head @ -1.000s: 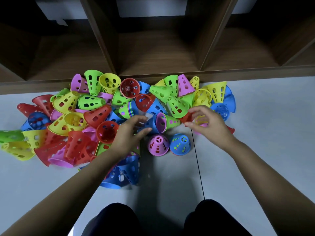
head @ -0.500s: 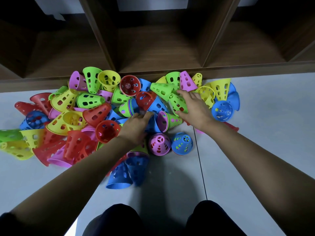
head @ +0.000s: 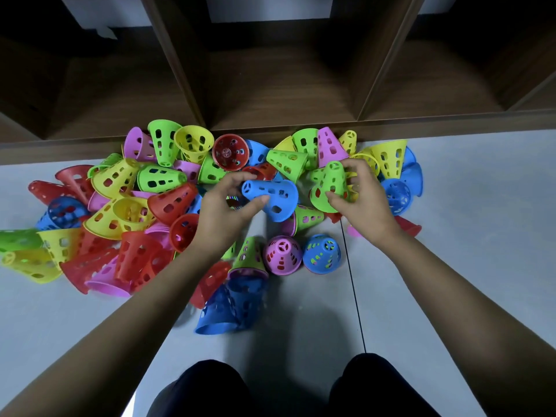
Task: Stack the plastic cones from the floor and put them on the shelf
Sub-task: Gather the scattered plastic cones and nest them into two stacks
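Observation:
A heap of several perforated plastic cones (head: pixel 120 206) in red, yellow, green, blue and pink lies on the grey floor in front of a wooden shelf (head: pixel 270 85). My left hand (head: pixel 222 212) grips a blue cone (head: pixel 272 195) lying on its side, narrow tip toward the thumb and fingers. My right hand (head: pixel 361 203) holds a green cone (head: pixel 329 188) upright, fingers curled round its sides. Both held cones hover just above the middle of the heap.
A pink cone (head: pixel 282 254) and a blue cone (head: pixel 322 254) stand upright near my knees. Two blue cones (head: pixel 231 305) lie nested on the floor below my left forearm. The shelf compartments are dark and open. Bare grey floor (head: pixel 466 206) spreads right.
My left hand has picked a blue cone out of the heap. My right hand has closed round a green cone and drawn it up from among the others.

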